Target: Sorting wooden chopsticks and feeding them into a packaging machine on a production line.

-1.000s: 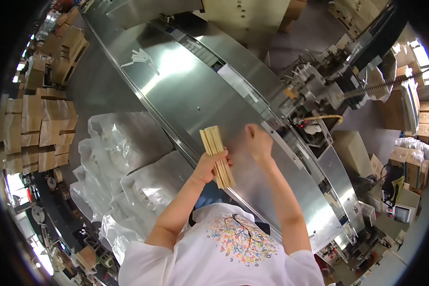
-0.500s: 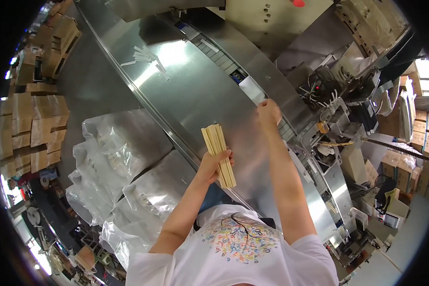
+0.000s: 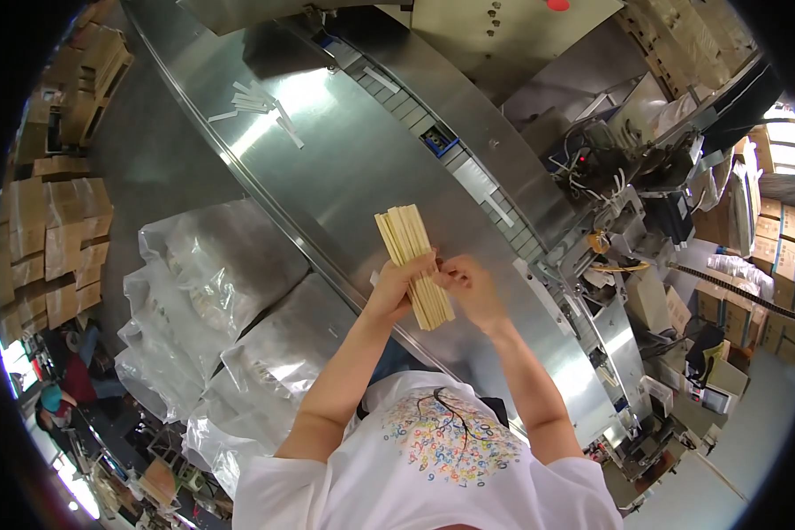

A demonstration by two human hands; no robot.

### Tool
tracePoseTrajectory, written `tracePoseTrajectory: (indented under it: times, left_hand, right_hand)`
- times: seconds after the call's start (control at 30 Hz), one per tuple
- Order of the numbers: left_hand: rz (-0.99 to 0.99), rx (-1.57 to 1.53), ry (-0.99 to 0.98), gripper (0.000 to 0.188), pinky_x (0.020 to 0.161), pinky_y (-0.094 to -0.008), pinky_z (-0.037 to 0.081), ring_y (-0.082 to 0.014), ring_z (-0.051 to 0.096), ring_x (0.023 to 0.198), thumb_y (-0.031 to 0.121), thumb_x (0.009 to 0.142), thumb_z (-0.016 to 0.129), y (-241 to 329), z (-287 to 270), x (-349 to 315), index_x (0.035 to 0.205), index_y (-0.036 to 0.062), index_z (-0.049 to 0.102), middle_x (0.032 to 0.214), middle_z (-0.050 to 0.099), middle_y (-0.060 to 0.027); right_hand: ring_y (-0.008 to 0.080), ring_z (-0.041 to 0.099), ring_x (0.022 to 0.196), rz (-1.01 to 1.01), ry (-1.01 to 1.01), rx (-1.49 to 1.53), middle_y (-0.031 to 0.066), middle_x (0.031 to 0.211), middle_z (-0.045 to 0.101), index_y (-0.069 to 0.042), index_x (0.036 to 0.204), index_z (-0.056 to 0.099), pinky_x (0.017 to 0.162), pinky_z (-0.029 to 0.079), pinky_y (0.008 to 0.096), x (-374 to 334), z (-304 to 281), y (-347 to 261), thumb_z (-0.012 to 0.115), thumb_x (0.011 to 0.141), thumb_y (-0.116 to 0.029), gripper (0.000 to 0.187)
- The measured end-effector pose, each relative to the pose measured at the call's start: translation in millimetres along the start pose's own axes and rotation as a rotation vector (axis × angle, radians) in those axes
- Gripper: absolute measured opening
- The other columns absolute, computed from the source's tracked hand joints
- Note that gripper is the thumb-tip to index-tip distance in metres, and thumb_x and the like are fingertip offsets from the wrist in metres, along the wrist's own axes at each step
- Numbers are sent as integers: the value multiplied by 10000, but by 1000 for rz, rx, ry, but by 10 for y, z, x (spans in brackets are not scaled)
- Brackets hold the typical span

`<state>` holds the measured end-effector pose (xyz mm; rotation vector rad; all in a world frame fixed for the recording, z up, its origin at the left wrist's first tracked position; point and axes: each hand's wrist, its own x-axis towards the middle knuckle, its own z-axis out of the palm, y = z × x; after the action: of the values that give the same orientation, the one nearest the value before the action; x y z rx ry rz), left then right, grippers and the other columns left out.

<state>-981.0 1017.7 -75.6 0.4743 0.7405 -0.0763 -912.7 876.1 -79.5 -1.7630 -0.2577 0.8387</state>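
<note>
Above the curved stainless-steel desk (image 3: pixel 344 168), the left hand (image 3: pixel 404 287) grips a bundle of pale, flat wooden sticks (image 3: pixel 413 265) around its middle, fingers wrapped tight. At the bundle's right edge, the right hand (image 3: pixel 470 284) pinches the sticks with its fingertips. Loose white sticks (image 3: pixel 258 103) lie far up the desk. Clear plastic bags (image 3: pixel 221 291) sit piled just left of the desk's rim.

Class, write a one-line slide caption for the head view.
Left hand grips a bundle of wooden sticks; right hand touches it above a steel table.
</note>
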Motion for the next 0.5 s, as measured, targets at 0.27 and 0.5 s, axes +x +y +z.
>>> tracePoseTrajectory:
  times: [0.27,0.5]
  left_hand:
    - [110,-98,112,235,743,-380,514,-228,590,850,96,811,577,6,-193,122,1017,7,507,893,573,-92]
    - [167,-68,131,228,714,-360,531,-225,610,802,89,837,559,182,-418,-107,1038,5,493,899,587,-114]
  right_hand:
    - [201,562,757,-201,549,-568,61,770,585,-63,871,597,685,435,319,658,-236,145,584,831,-165,110]
    - [286,564,781,-475,719,-1098,92,846,597,-79,901,603,730,446,378,930,-361,198,588,819,-187,136]
